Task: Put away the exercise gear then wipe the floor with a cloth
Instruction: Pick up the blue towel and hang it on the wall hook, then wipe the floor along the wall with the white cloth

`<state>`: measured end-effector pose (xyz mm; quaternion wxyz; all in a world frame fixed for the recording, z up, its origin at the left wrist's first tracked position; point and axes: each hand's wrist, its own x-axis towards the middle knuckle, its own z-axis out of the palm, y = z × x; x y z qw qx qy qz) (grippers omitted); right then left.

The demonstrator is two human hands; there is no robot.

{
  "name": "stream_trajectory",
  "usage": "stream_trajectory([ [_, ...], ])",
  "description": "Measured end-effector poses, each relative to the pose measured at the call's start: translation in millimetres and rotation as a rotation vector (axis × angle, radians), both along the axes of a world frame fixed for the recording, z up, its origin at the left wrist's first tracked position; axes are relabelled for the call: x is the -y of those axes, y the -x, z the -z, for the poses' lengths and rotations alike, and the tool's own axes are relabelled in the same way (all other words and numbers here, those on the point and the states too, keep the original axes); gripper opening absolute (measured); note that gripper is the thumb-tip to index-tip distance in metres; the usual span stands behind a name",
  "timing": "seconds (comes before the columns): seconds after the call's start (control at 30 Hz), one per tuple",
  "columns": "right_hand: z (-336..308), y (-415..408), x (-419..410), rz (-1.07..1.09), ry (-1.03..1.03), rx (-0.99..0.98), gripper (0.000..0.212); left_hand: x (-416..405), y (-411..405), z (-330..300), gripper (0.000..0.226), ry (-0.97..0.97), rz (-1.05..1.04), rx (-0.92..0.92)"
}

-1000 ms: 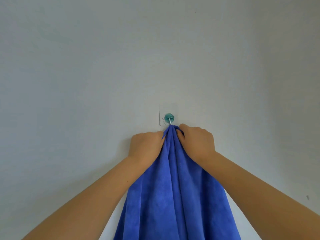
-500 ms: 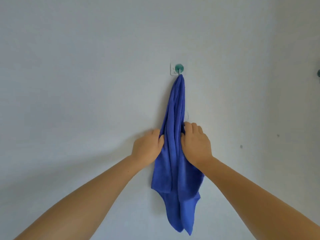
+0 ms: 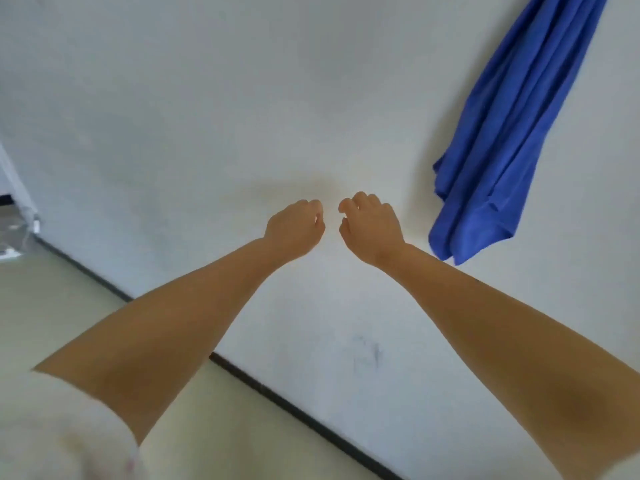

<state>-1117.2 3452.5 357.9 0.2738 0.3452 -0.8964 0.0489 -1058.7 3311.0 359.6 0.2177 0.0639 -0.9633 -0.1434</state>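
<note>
Hands meet in front of a pale wall (image 3: 214, 109) in the head view, both held out on bare forearms and both holding nothing. The left hand (image 3: 294, 226) has its fingers loosely curled inward, thumb tip close to the forefinger, with nothing pinched between them. The right hand (image 3: 372, 225) mirrors it just beside, knuckles up and fingers loosely bent, a narrow gap separating the two hands. Neither hand touches the blue cloth (image 3: 512, 133), which hangs against the wall near the picture's upper right corner, draped in long folds, its top running out of the frame and its lower corners hanging free above the right forearm; what it hangs from cannot be seen. A dark baseboard strip (image 3: 294, 414) runs diagonally along the foot of the wall, dividing it from the pale floor (image 3: 55, 299) at lower left. Faint dark scuff marks (image 3: 367, 353) show on the wall between the forearms, low near the baseboard. A light sleeve (image 3: 59, 431) covers the left upper arm in the lower left corner, and a blurred white and grey object (image 3: 15, 220) sits at the left edge, too indistinct to identify.
</note>
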Motion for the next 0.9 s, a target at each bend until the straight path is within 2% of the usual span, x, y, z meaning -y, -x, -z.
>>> stream_trajectory([
  [0.13,76,-58,51,-0.230,-0.088,0.107,0.027,37,-95,71,0.029,-0.043,-0.210,0.125],
  [0.23,118,-111,96,-0.341,-0.165,0.194,0.033,66,-170,110,0.032,-0.073,-0.367,0.193],
  [0.5,160,-264,209,-0.567,-0.280,0.359,0.049,149,-363,158,0.039,0.052,-0.789,0.362],
  [0.73,223,-403,279,-0.667,-0.443,0.474,0.053,194,-518,216,0.047,-0.034,-0.940,0.514],
  [0.9,255,-477,333,-0.705,-0.541,0.523,0.053,240,-591,243,0.048,-0.137,-0.990,0.595],
])
